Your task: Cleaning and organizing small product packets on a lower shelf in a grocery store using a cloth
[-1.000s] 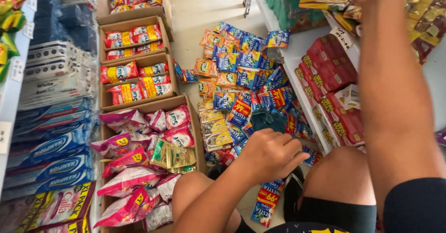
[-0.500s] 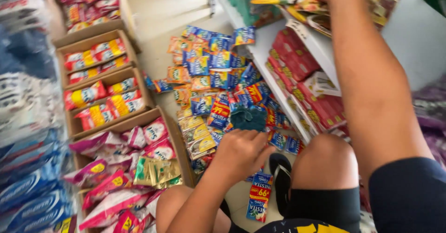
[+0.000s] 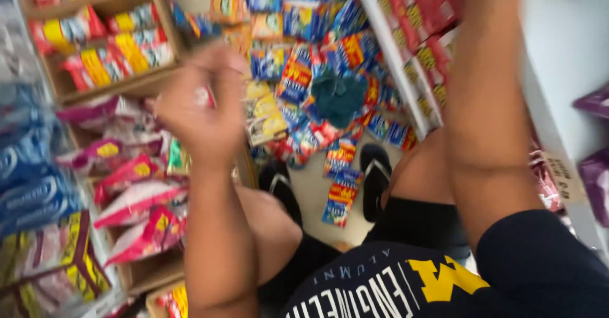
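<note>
My left hand (image 3: 196, 115) is raised in front of me, above the cardboard boxes of pink snack bags (image 3: 136, 194). It is blurred, its fingers look curled, and I cannot tell whether it holds anything. My right forearm (image 3: 485, 96) reaches up past the white shelf edge (image 3: 396, 58), and its hand is cut off at the top of the view. On the floor lies a pile of blue, red and yellow snack packets (image 3: 298, 71), with a dark teal bundle (image 3: 339, 96) on top. I am crouching, and my black sandals (image 3: 374, 172) are beside the pile.
Cardboard boxes of red and yellow packets (image 3: 114, 51) stand at the upper left. Blue packages (image 3: 28, 172) fill the left shelf. Red packs (image 3: 431, 20) sit on the right shelf, with purple bags (image 3: 596, 172) at the far right. A strip of joined packets (image 3: 339, 188) lies between my feet.
My left hand has lifted off the floor pile near the teal bundle and swung up and to the left. The view has tilted down and blurred, and the right hand has gone out of view.
</note>
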